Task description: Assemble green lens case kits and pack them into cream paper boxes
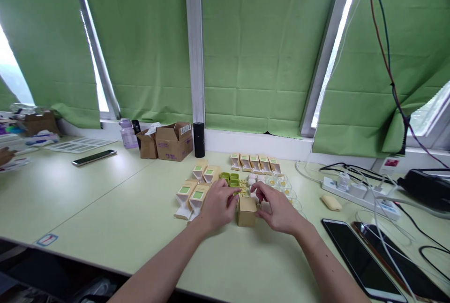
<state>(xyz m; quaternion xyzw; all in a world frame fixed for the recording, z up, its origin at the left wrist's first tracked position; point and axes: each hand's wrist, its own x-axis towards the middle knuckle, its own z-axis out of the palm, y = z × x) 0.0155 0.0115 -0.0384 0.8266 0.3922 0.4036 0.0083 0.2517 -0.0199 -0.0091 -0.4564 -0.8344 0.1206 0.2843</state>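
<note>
A small brown cardboard box [247, 215] stands on the table between my two hands. Beside its upper left edge is my left hand [220, 203], finger and thumb tips drawn together; whatever may be in that pinch is hidden. At the box's right side, my right hand [277, 208] has its thumb near or touching the box and its curled forefinger raised apart from the thumb. Just behind the hands are green cups [234, 179], small yellow pieces [242, 185], white pieces [252, 178] and clear plastic holders [283, 182] with yellow centres.
Open cartons with green labels [183, 192] lie left of my hands, with another row of cartons [255, 164] behind. Farther back stand a large cardboard box [174, 142] and a black cylinder [198, 140]. A power strip [358, 196], cables and a tablet [360, 256] lie right.
</note>
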